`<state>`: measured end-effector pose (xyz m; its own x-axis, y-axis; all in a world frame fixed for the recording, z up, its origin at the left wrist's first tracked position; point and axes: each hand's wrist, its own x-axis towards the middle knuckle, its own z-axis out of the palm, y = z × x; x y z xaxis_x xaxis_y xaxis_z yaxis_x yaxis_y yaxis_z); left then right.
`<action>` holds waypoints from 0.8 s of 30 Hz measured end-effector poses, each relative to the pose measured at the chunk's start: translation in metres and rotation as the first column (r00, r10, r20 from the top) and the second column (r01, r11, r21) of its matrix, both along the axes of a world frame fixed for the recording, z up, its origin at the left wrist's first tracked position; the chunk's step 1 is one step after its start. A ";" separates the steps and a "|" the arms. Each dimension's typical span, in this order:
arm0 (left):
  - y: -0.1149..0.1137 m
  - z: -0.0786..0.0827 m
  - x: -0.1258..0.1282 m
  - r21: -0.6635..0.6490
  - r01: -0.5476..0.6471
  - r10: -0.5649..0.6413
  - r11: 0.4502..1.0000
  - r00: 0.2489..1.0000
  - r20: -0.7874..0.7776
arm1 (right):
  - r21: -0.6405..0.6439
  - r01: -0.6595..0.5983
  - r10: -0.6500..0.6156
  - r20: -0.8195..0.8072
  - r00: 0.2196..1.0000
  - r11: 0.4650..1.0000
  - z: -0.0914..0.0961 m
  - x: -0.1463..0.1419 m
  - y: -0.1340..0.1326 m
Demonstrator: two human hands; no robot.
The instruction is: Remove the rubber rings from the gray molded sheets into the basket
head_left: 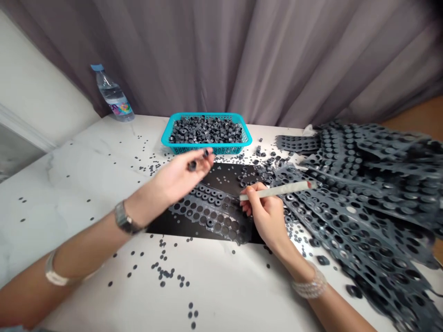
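- Holding small black pieces [192,166] in curled fingers of left hand [178,177]
- Gripping white stick [285,189] in fingers of right hand [267,214] near perforated strip [217,219]

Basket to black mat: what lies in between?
Head view: small dark discs scattered on the white table between basket and mat; the left hand hides part of the stretch.

Near the tabletop's [221,286] far edge stands a turquoise basket [207,146] of small black parts [207,131]; a bottle [119,103] occupies the far left corner. The left hand [180,175] holds black pieces [192,166], the right hand [268,212] a white tool [289,189] above a perforated sheet [204,208].
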<state>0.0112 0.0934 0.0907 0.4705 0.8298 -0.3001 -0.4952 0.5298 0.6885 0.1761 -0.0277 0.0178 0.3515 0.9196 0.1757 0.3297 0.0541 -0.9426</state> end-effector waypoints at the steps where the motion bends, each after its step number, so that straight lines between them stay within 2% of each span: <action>1: 0.020 0.005 0.006 0.138 -0.073 0.076 0.988 0.997 -0.021 | -0.002 -0.004 0.004 -0.002 1.000 1.000 -0.001 0.000 0.000; 3: 0.062 0.013 0.019 0.449 -0.155 0.231 0.880 0.966 -0.119 | -0.002 -0.012 0.012 0.001 1.000 1.000 -0.002 0.001 0.000; 5: 0.099 0.017 0.031 0.625 -0.083 0.361 0.776 0.871 -0.333 | -0.001 -0.011 0.011 0.015 1.000 1.000 -0.003 0.001 0.000; 8: 0.135 0.016 0.039 0.757 0.199 0.483 0.622 0.664 -0.571 | -0.005 -0.006 0.006 0.031 0.999 1.000 -0.004 0.002 0.000; 9: 0.141 0.015 0.039 0.756 0.284 0.504 0.589 0.603 -0.619 | -0.008 -0.004 0.004 0.029 1.000 1.000 -0.004 0.002 0.000; 11: 0.144 0.014 0.035 0.745 0.378 0.543 0.550 0.515 -0.663 | -0.013 0.000 0.001 0.021 1.000 1.000 -0.004 0.002 0.001; 13: 0.136 0.014 0.031 0.769 0.395 0.600 0.502 0.481 -0.639 | -0.010 -0.002 0.002 0.013 1.000 1.000 -0.003 0.002 0.002; 14: 0.127 0.013 0.029 0.794 0.396 0.631 0.462 0.482 -0.608 | -0.007 -0.009 0.009 0.010 1.000 1.000 -0.003 0.002 0.003; 17: 0.086 0.007 0.022 0.829 0.459 0.651 0.318 0.530 -0.543 | -0.011 -0.049 0.049 0.003 0.999 0.999 -0.002 0.000 0.007; 20: 0.037 -0.008 0.015 0.688 0.695 0.421 0.211 0.570 -0.705 | -0.049 -0.091 0.092 0.015 0.996 0.995 -0.003 -0.003 0.013; 22: 0.013 -0.021 0.009 0.573 0.811 0.295 0.117 0.522 -0.800 | -0.066 -0.113 0.117 0.051 0.992 0.991 -0.003 -0.004 0.016; 24: -0.001 -0.034 0.005 0.525 0.847 0.254 0.077 0.493 -0.832 | -0.069 -0.123 0.130 0.101 0.986 0.990 -0.002 -0.005 0.018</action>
